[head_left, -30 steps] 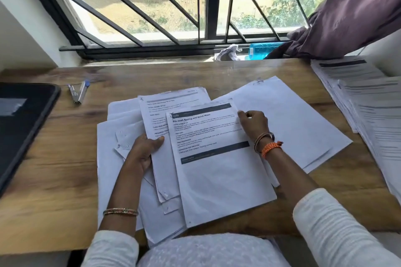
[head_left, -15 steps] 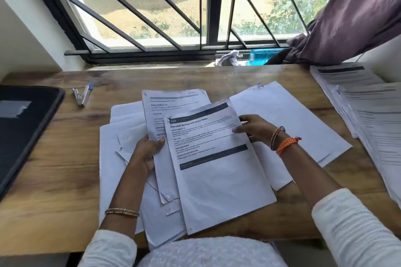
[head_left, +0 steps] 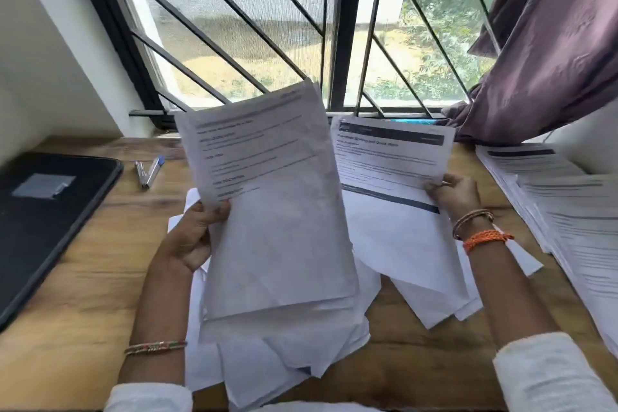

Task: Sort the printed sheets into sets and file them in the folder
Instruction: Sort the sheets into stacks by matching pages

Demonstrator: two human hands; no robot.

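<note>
1. Two bundles of printed sheets are up off the wooden desk point(head_left: 83, 278), one in each of my hands.
2. At the far left lies the black folder point(head_left: 43, 221), flat and closed on the desk, with a stapler point(head_left: 148, 172) just beyond its right edge.
3. My left hand point(head_left: 190, 237) grips the plain-text bundle point(head_left: 271, 197) at its left edge, thumb curled over the front, holding it tilted up toward me.
4. Under that bundle, loose white sheets point(head_left: 284, 354) lie fanned across the desk in front of me.
5. My right hand point(head_left: 454, 192) pinches the dark-banded bundle point(head_left: 391, 184) at its right edge.
6. Far right, a spread stack of printed pages point(head_left: 568, 221) rests on the desk below the purple curtain point(head_left: 551, 60).
</note>
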